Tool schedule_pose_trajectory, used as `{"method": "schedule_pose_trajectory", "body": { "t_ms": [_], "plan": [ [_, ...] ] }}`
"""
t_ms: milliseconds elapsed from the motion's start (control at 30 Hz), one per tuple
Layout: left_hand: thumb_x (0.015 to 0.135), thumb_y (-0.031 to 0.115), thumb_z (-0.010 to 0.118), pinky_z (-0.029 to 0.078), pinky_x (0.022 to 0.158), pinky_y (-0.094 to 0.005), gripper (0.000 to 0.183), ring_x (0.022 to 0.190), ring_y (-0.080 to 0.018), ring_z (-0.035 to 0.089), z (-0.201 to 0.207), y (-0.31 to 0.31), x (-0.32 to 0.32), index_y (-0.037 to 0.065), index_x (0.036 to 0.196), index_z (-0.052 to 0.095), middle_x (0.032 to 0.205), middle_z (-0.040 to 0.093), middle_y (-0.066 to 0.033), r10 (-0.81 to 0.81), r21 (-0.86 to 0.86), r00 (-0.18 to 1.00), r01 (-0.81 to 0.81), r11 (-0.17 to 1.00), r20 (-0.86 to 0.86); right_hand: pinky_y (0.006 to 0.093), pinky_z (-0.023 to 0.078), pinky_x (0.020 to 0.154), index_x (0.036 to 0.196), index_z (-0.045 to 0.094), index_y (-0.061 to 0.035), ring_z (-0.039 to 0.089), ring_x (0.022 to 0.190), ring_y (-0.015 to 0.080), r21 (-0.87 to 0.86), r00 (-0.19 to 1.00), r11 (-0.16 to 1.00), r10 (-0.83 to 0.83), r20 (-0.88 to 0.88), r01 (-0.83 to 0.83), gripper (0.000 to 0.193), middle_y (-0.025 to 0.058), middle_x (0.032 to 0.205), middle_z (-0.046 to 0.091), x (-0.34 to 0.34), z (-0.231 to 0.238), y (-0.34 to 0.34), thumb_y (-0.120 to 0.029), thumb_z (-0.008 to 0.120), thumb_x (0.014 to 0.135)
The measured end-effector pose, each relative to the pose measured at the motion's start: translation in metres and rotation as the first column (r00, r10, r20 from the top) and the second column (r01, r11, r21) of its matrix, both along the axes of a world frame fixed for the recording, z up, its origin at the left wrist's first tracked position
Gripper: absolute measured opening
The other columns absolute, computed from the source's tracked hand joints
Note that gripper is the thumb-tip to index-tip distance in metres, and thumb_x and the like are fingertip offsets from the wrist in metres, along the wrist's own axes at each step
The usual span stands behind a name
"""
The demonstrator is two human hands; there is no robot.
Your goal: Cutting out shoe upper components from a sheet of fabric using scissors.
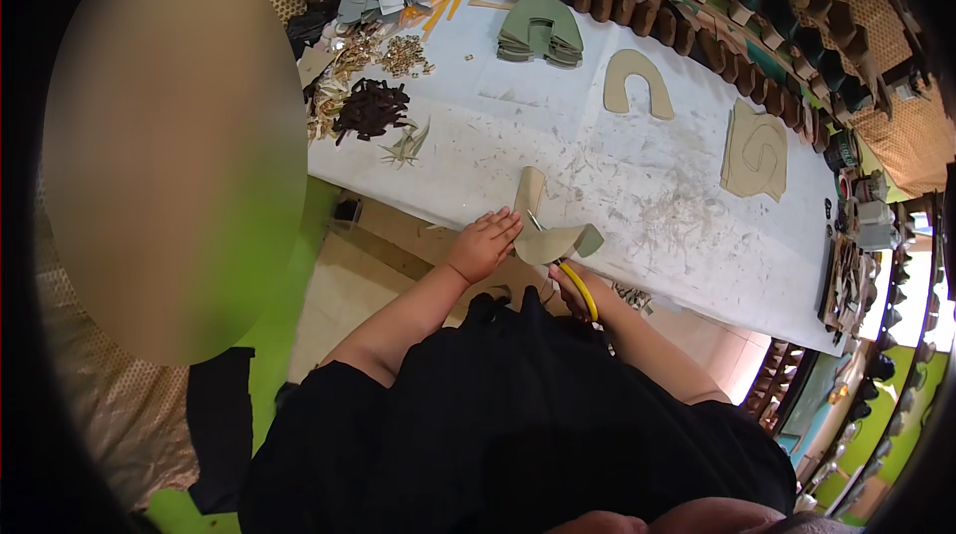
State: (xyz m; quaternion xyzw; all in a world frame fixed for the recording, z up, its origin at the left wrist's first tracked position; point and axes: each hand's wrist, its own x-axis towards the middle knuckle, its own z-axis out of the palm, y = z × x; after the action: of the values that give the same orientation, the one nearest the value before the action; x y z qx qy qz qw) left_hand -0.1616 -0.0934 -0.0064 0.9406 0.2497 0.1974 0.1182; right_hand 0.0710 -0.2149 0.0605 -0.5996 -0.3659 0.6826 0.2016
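A curved beige-green sheet piece (538,248) is at the table's near edge, its right end bent up and showing a greener face. My left hand (486,243) is at the piece's left edge, fingers together and reaching onto it; its thumb is mostly hidden. My right hand (570,292) grips yellow-handled scissors (579,287) below the piece. The metal blade tips show at the inner curve, while the piece covers the middle of the scissors.
Stacked green U-shaped pieces (540,33), a single U-shaped piece (637,84) and a marked sheet (754,150) lie farther back on the white table (478,175). Dark strips (372,108) and thin offcuts (406,143) sit left. Shoe forms (647,21) line the far edge.
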Motion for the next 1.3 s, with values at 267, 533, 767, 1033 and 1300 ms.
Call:
{"method": "schedule_pose_trajectory", "body": {
  "t_ms": [267,533,767,1033,1300],
  "plan": [
    [0.088,0.018,0.066,0.043,0.107,-0.0429,0.041,0.130,-0.0272,0.053,-0.001,-0.003,0.000,0.007,0.127,0.062,0.139,0.057,-0.0090,0.028,-0.002,0.999,-0.028,1.000,0.026,0.0279,0.036,0.035,0.110,0.050,-0.0036,0.044,0.035,0.0139,0.013,1.000,1.000,0.006,0.010,-0.006,0.054,0.0021,0.055,0.044,-0.001,0.006,0.002,-0.055,0.038,0.103],
    [0.087,0.014,0.067,0.044,0.107,-0.0433,0.041,0.129,-0.0270,0.054,0.004,-0.005,0.002,0.008,0.127,0.062,0.137,0.059,-0.0087,0.054,-0.031,0.998,-0.053,0.998,0.022,0.0286,0.035,0.036,0.110,0.050,-0.0024,0.043,0.035,0.0143,0.017,1.000,1.000,-0.002,-0.014,0.002,0.054,0.0019,0.052,0.044,-0.001,-0.001,-0.001,-0.054,0.036,0.104],
    [0.087,0.014,0.067,0.044,0.107,-0.0433,0.041,0.129,-0.0270,0.054,0.004,-0.005,0.002,0.008,0.127,0.062,0.137,0.059,-0.0087,0.056,-0.041,0.998,-0.055,0.998,0.025,0.0292,0.034,0.036,0.105,0.052,-0.0053,0.042,0.038,0.0142,0.100,0.995,0.995,-0.015,0.098,0.005,0.054,0.0022,0.057,0.045,-0.003,-0.013,-0.002,-0.058,0.042,0.101],
    [0.086,0.012,0.067,0.044,0.106,-0.0437,0.041,0.128,-0.0276,0.054,0.001,-0.005,0.002,0.008,0.126,0.063,0.136,0.059,-0.0085,0.057,-0.039,0.998,-0.056,0.998,0.034,0.0290,0.039,0.042,0.098,0.053,-0.0055,0.046,0.045,0.0132,0.223,0.984,0.975,-0.022,0.177,-0.018,0.054,0.0025,0.061,0.049,-0.002,-0.022,-0.005,-0.059,0.044,0.100],
    [0.086,0.013,0.067,0.044,0.106,-0.0435,0.041,0.127,-0.0273,0.055,0.004,-0.005,0.003,0.008,0.126,0.063,0.135,0.060,-0.0082,0.058,-0.017,0.998,-0.057,0.998,0.035,0.0402,0.050,0.075,0.107,0.058,0.0012,0.065,0.082,0.0345,0.187,0.944,0.972,0.078,0.321,-0.144,0.057,0.0216,0.082,0.064,-0.002,-0.011,-0.001,-0.054,0.044,0.101]
  ]
}}
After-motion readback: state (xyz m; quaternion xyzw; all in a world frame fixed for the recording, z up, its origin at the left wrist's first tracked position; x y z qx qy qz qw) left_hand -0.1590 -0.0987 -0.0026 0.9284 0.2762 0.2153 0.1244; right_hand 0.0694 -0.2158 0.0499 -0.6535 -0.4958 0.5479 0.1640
